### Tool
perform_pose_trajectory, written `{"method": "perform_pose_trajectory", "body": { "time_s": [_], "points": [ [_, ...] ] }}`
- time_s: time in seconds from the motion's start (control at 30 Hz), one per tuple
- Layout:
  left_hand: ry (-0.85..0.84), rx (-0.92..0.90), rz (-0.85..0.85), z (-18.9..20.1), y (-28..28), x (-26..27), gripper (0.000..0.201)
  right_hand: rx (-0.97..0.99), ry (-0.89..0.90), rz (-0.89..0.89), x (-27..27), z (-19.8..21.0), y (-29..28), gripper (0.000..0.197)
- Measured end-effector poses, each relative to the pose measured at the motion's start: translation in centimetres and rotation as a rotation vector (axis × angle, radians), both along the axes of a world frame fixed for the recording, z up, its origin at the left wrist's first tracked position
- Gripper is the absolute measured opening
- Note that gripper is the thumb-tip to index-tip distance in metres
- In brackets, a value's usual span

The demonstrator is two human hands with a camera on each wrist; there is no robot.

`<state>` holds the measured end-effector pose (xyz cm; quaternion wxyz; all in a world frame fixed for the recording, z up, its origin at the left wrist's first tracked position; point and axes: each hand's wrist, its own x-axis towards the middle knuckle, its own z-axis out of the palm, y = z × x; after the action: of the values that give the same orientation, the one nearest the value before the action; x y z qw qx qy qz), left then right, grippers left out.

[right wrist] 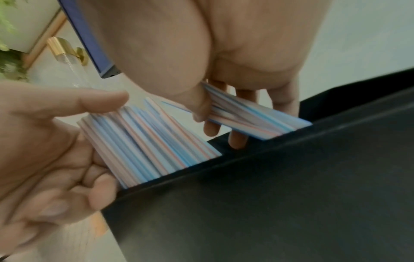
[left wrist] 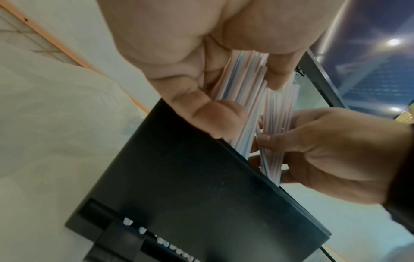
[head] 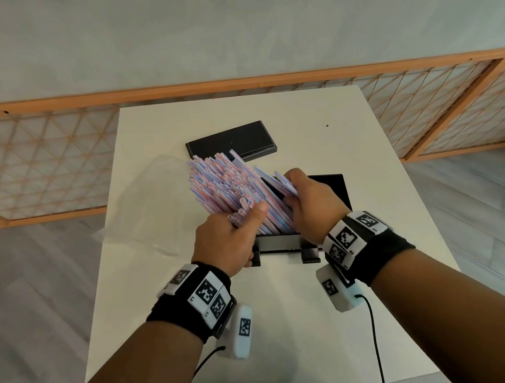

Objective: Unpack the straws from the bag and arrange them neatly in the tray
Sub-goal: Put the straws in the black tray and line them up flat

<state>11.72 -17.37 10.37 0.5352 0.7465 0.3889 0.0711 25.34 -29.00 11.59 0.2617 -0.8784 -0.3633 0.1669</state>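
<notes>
Head view first: a fat bundle of striped straws (head: pixel 229 191) is stood leaning in the black tray (head: pixel 283 246) near the front of the white table (head: pixel 293 329). The left hand (head: pixel 229 245) is wrapped round the left part of the bundle, thumb across the top. The right hand (head: pixel 310 203) is clamped on a smaller batch at the right side. An emptied clear bag (head: pixel 151 203) is left crumpled on the far left, and a flat black lid (head: pixel 232 143) is parked further back. Probably the step is best done by splitting the bundle into small batches and laying each one down flat, ends squared against the tray wall, so nothing gets crossed.

Left wrist view: the straws (left wrist: pixel 244 99) are seen as thin, smooth plastic tubes, pink and blue stripes on white. The left hand's fingers (left wrist: pixel 215 118) are curled round them just above the tray's matte black wall (left wrist: pixel 190 195). The right hand (left wrist: pixel 325 150) pinches its own batch beside them. A few straw ends can be made out through a slot low down.

Right wrist view: two fans of straws are shown dropping behind the tray edge (right wrist: pixel 268 177), the right-hand batch (right wrist: pixel 251 115) tilted hard. It's light, slippery stuff, so a loose grip would likely let it scatter.
</notes>
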Motion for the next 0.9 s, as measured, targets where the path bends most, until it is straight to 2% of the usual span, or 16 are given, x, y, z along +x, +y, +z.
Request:
{"method": "perform_pose_trajectory", "body": {
  "time_s": [0.2, 0.33, 0.4, 0.53, 0.67, 0.8, 0.9],
  "points": [
    [-0.008, -0.008, -0.069, -0.2, 0.6, -0.3, 0.069, 0.101, -0.017, -0.064, 0.5, 0.4, 0.9, 0.016],
    [-0.010, -0.028, -0.053, 0.5, 0.3, -0.3, 0.069, -0.044, -0.157, -0.285, 1.6, -0.4, 0.1, 0.047],
    [-0.014, -0.048, -0.024, 0.6, 0.1, -0.3, 0.067, -0.089, -0.095, -0.343, 1.8, -0.6, -0.7, 0.044],
    [-0.008, -0.080, 0.035, 0.9, -0.3, -0.1, 0.062, -0.323, 0.045, -0.206, 1.7, -2.1, -1.5, 0.032],
    [0.000, -0.080, 0.073, 0.8, -0.3, 0.2, 0.055, -0.273, 0.125, -0.180, 1.9, -2.8, -1.1, 0.021],
    [-0.005, -0.080, 0.092, 0.7, -0.5, 0.1, 0.051, -0.252, 0.076, -0.241, 1.7, -3.0, -0.3, 0.056],
    [-0.004, -0.060, 0.075, 0.6, -0.6, -0.1, 0.053, -0.340, 0.115, -0.276, 1.9, -3.3, 0.5, 0.065]
  ]
}}
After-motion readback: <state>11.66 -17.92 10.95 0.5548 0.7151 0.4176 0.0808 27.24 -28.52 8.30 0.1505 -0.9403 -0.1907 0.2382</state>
